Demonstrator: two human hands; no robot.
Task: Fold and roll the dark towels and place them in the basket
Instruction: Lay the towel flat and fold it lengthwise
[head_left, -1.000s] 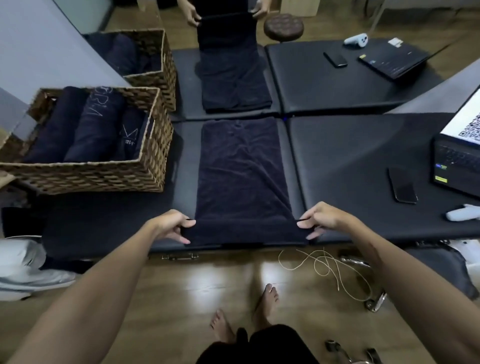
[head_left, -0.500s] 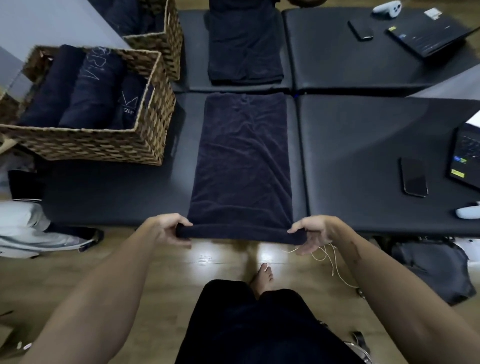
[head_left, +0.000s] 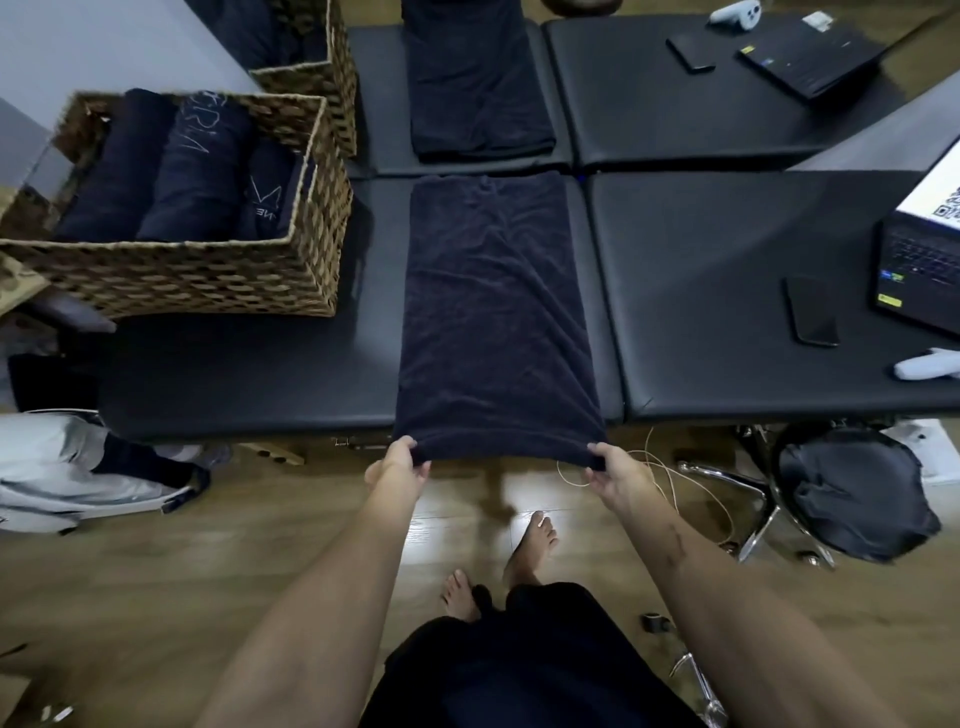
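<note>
Dark towel (head_left: 496, 317) lies flat lengthwise on the black table (head_left: 249, 374), running from centre toward 6 o'clock; its near edge hangs just past the table's near edge. Left hand (head_left: 397, 465) pinches the near left corner, thumb on top, fingers curled under the hem. Right hand (head_left: 610, 467) pinches the near right corner the same way, thumb over the cloth, fingers tucked beneath. Hem spans straight between the two hands, lifted slightly off the table edge. Rest of the towel sits on the pad with light wrinkles fanning out from the right corner.

Basket (head_left: 171, 280) at 10 o'clock on the table's left end, well apart from the towel. Three rolled towels (head_left: 197, 171) lie side by side inside it, one with pale lettering. Second basket (head_left: 317, 78) behind it at 11 o'clock. Another towel (head_left: 478, 83) lies flat on the far table at 12 o'clock, just beyond the first towel's far edge.

Phone (head_left: 810, 312) at 3 o'clock on the table, laptop (head_left: 924, 270) just right of it, white controller (head_left: 927, 364) near the laptop's front. Second phone (head_left: 691, 52) and second laptop (head_left: 810, 57) at 1 o'clock. Bare feet (head_left: 530, 545) on wood floor at 6 o'clock. Stool (head_left: 852, 499) at 4 o'clock.
</note>
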